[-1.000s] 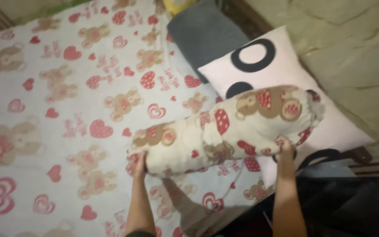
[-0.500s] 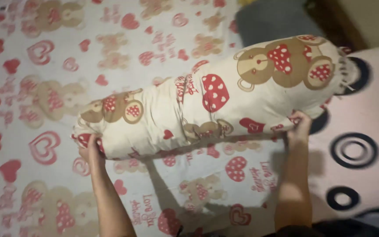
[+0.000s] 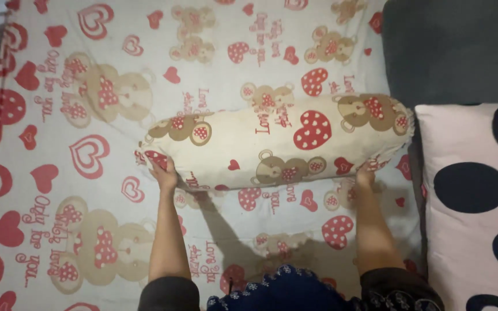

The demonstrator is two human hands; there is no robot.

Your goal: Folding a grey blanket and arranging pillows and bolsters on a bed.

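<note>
Head view: both arms reach forward over the bed.
Left hand (image 3: 164, 173): fingers curled on the bolster's left end.
Right hand (image 3: 365, 175): gripping its right underside.
Bolster: long cream bear-and-heart fabric bolster pillow (image 3: 272, 141), probably soft, light; best held near both ends.
Beneath bolster: matching printed bedsheet (image 3: 76, 173).
Right of bolster: white circle-patterned cushion (image 3: 474, 196).
Beyond cushion: grey pillow (image 3: 451, 52).

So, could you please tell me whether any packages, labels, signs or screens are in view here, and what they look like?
None: no package, label, sign or screen shows.
Bed sheet: printed lettering among red hearts and tan bears, spread across the bed.
Bolster pillow: long, cream, same print, held by left hand and right hand.
</note>
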